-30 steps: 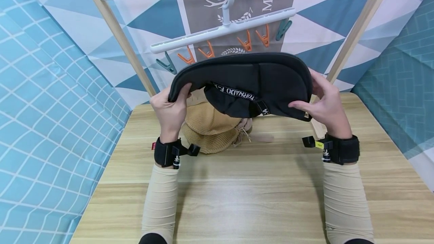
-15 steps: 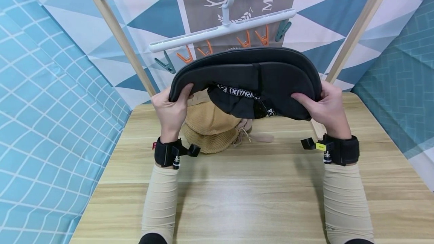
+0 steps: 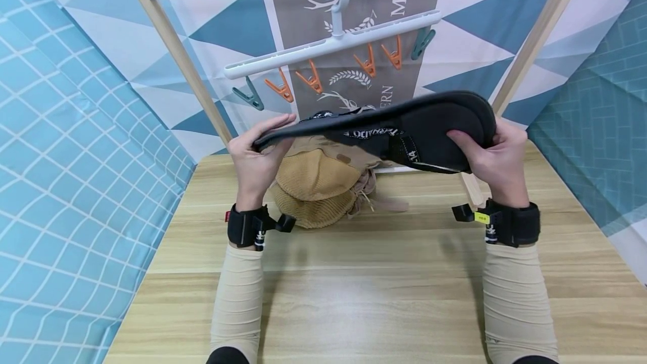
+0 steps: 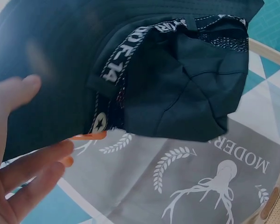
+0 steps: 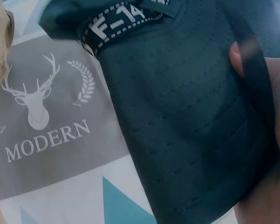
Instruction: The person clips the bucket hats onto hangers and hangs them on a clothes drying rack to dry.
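Two hands hold one black hat (image 3: 445, 119) in the air in the head view, over the far part of the worktop (image 3: 354, 296) and in front of some brown hats (image 3: 315, 178). The left hand (image 3: 260, 153) pinches one end of the brim, the right hand (image 3: 497, 156) the other. The brim looks twisted, edge-on at the left and broad at the right; matching the tilt of both hands should level it. Six pegs (image 3: 280, 89) hang from a hanger (image 3: 333, 45) beyond, so keeping the hat low enough to miss them seems wise.

In the left wrist view, the thumb lies on the brim with fingers at its edge; the soft crown (image 4: 191, 93) sags, so a gentle hold should suit it.

In the right wrist view, the thumb presses the stitched brim (image 5: 177, 135); the other fingers are mostly hidden.
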A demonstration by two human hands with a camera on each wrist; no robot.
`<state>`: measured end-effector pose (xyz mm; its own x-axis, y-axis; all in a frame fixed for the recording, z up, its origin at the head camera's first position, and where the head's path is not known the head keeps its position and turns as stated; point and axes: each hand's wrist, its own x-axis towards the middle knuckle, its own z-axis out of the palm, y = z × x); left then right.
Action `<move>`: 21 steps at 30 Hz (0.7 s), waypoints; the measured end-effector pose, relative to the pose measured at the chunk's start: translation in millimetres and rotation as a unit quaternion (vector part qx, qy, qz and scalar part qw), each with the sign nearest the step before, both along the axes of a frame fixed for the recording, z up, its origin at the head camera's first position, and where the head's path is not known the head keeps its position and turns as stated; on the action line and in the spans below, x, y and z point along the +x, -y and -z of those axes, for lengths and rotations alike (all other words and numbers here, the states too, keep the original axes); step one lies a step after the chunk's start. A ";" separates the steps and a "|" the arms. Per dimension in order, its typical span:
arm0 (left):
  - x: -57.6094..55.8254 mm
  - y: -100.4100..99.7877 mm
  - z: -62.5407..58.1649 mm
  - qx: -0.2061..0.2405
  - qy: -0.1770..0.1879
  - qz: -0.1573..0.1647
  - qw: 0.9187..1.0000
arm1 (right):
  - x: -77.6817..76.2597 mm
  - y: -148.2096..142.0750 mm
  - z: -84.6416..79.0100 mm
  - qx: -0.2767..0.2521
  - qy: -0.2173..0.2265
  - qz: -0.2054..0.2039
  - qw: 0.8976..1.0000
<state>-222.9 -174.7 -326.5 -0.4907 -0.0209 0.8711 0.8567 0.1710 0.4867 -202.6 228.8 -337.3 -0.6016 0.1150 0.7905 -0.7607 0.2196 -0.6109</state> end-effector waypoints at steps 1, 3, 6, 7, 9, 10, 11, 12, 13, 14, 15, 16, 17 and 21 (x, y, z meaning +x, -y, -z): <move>0.2 0.6 -0.6 -0.008 0.007 0.010 1.000 | -0.2 -0.6 -1.1 -0.006 -0.007 0.000 1.000; 1.0 2.0 -0.9 -0.027 0.025 0.027 0.999 | -0.6 -1.8 -2.8 -0.014 -0.019 0.007 1.000; 2.7 4.6 -1.0 -0.053 0.046 0.054 0.996 | -0.7 -3.7 -4.7 -0.024 -0.029 0.024 0.999; 3.0 5.5 -1.0 -0.057 0.051 0.065 0.995 | -0.8 -4.4 -5.2 -0.026 -0.030 0.033 0.999; 3.3 7.4 -1.0 -0.057 0.058 0.083 0.993 | -0.8 -6.0 -5.9 -0.027 -0.032 0.050 0.998; 3.3 8.3 -0.9 -0.053 0.063 0.087 0.993 | -0.7 -6.8 -6.2 -0.028 -0.031 0.053 0.998; 3.1 9.1 -0.8 -0.048 0.067 0.090 0.992 | -0.5 -7.6 -6.3 -0.030 -0.031 0.058 0.997; 3.1 9.8 -0.7 -0.041 0.074 0.090 0.992 | -0.3 -8.5 -6.2 -0.031 -0.030 0.062 0.997; 2.8 10.5 -0.6 -0.033 0.082 0.085 0.992 | 0.0 -9.3 -6.0 -0.031 -0.029 0.064 0.997; 2.4 11.1 -0.4 -0.028 0.089 0.078 0.993 | 0.1 -9.9 -5.8 -0.032 -0.029 0.066 0.997; 2.0 11.6 -0.5 -0.023 0.098 0.071 0.992 | 0.5 -10.2 -5.5 -0.033 -0.028 0.067 0.997; 1.7 11.9 -0.4 -0.021 0.104 0.064 0.992 | 0.9 -10.3 -5.1 -0.036 -0.028 0.065 0.997; 1.1 12.0 -0.5 -0.019 0.107 0.062 0.992 | 1.4 -10.1 -4.8 -0.039 -0.029 0.063 0.997; -0.3 9.7 -1.9 -0.028 0.127 0.060 0.990 | 2.1 -6.5 -4.7 -0.056 -0.043 0.025 0.997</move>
